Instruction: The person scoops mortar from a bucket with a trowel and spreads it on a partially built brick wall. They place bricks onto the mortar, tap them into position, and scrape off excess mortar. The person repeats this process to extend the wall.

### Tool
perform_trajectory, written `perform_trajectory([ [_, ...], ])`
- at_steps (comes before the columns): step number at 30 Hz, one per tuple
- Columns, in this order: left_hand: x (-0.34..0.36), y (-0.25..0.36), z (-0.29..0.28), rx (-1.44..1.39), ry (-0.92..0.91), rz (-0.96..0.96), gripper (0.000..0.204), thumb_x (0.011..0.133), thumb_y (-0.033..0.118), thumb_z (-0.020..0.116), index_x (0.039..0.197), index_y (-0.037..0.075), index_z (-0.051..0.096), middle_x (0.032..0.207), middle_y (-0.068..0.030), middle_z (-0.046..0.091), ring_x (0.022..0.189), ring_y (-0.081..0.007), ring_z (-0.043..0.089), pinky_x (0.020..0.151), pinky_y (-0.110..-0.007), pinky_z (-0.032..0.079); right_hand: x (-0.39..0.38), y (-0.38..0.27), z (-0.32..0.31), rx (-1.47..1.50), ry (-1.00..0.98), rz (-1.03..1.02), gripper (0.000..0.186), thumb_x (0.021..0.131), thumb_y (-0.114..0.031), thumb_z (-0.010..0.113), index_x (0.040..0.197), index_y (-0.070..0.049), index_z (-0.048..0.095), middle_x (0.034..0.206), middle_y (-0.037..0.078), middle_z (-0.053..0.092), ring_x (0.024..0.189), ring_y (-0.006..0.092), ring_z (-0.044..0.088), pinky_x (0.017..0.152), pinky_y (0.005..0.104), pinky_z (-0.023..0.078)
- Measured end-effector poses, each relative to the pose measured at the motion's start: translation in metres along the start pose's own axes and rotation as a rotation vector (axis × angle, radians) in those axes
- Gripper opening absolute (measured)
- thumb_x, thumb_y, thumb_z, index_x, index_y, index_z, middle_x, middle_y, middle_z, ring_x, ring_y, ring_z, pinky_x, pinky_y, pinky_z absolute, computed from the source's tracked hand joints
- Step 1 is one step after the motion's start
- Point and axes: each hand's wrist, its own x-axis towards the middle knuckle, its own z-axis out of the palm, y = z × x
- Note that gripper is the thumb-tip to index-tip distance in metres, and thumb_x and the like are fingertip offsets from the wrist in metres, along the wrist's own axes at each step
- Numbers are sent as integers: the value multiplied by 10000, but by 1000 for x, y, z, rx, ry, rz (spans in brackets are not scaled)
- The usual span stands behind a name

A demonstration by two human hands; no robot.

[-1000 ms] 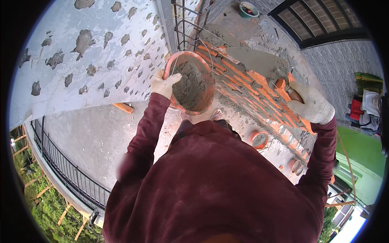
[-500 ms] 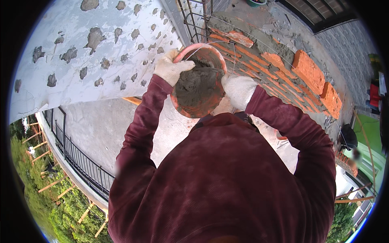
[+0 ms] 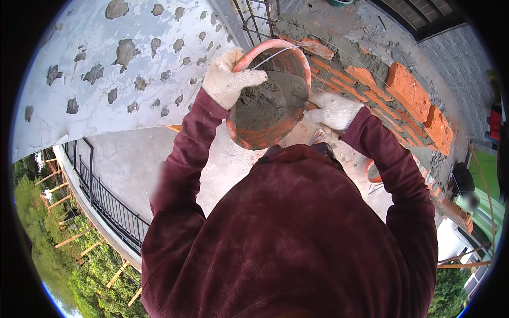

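Observation:
My gloved left hand [image 3: 229, 79] is closed over the left rim of an orange bucket [image 3: 298, 59], thumb reaching inside. Wet grey mortar [image 3: 259, 103] fills much of the bucket, which is tilted. A mortar-coated trowel [image 3: 290, 87] lies with its flat blade inside, over the mortar. Just outside the right rim, my gloved right hand [image 3: 339, 111] is closed around its handle, mostly hidden by the fingers. The bucket's thin wire handle [image 3: 281, 50] arches across the opening.
Ahead to the right runs a brick wall [image 3: 347, 85] with mortar joints and loose bricks [image 3: 407, 90] on top. Steel rebar [image 3: 257, 21] stands beside the chipped white wall [image 3: 159, 69]. A second bucket [image 3: 373, 170] is on the floor; a black railing [image 3: 114, 196] edges the left.
The bucket and my left hand have shifted slightly up and right. My right hand has moved right, with more of the trowel blade showing over the mortar.

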Motion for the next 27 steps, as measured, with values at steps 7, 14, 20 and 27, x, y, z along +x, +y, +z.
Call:
perform_trajectory([
  [7, -6, -8, 5, -216, 225, -74, 300, 774, 126, 869, 922, 12, 635, 797, -11, 664, 718, -86, 619, 669, -247, 504, -4, -15, 4, 256, -237, -83, 364, 954, -332, 621, 1111, -5, 651, 764, 103, 648, 619, 170, 640, 553, 333, 526],
  [14, -36, -6, 31, -215, 465, -83, 265, 774, 90, 857, 912, 33, 639, 813, -7, 663, 726, -86, 616, 673, -245, 500, -13, 0, 30, 658, -391, -152, 283, 977, -337, 639, 952, -55, 628, 662, -5, 560, 500, 92, 538, 460, 275, 452],
  [20, -61, -16, 42, -362, 722, -54, 275, 811, 83, 866, 925, 45, 619, 844, 4, 646, 732, -81, 584, 678, -249, 496, -10, 35, 21, 1159, -669, -140, 353, 1013, -389, 630, 1055, -39, 632, 764, 40, 559, 579, 111, 557, 507, 243, 460],
  [27, -53, -53, 62, -487, 839, -98, 251, 856, 94, 837, 965, 30, 620, 925, -42, 684, 797, -115, 633, 733, -280, 527, -57, 70, -45, 695, -293, -279, 486, 981, -356, 685, 1290, 8, 595, 809, 51, 606, 566, 98, 555, 502, 240, 459],
])
